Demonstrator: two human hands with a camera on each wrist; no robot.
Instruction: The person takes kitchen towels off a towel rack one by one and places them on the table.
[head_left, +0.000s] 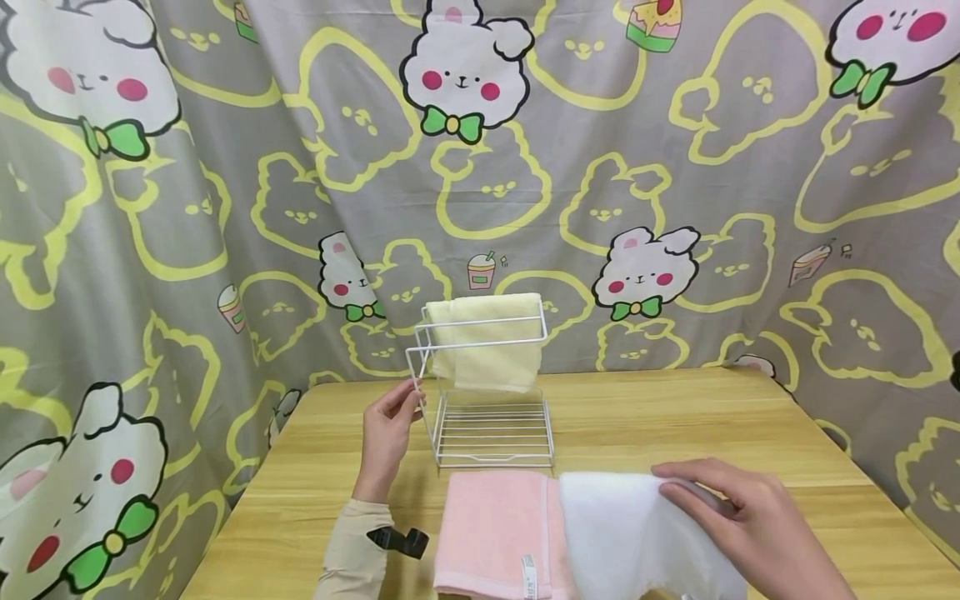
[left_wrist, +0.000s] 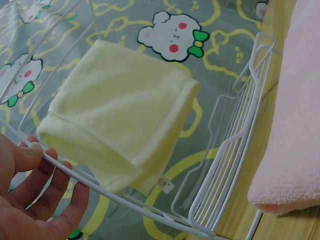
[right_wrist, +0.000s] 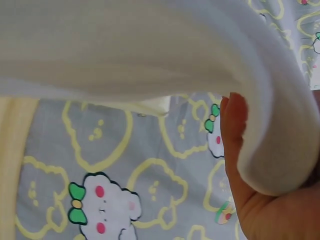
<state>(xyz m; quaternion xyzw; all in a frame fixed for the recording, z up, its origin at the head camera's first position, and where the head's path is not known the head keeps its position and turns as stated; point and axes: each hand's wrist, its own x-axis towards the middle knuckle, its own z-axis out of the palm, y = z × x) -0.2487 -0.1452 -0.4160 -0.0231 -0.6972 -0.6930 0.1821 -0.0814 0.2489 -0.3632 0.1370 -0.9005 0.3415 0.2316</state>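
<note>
A small white wire rack (head_left: pixel 552 433) stands on the table, with several bars at its top and a slatted base. Over the rear part of those bars hangs a folded yellow towel (head_left: pixel 495 350). My left hand (head_left: pixel 385 437) pinches the rack's left upright; in the left wrist view the thumb and fingers (left_wrist: pixel 55 185) are around the white wire. At the right, my right hand (head_left: pixel 757 512) grips a white towel (head_left: pixel 611 521) by its right part, between thumb and fingers. The right wrist view shows the towel's edge (right_wrist: pixel 280 150) curving down into the hand.
A folded pink towel (head_left: pixel 491 525) with a label lies in front of the rack, partly next to the white towel. The wooden table (head_left: pixel 660 417) ends at a grey curtain (head_left: pixel 555 158) with rabbit prints. A black strap (head_left: pixel 405 542) is on the left sleeve.
</note>
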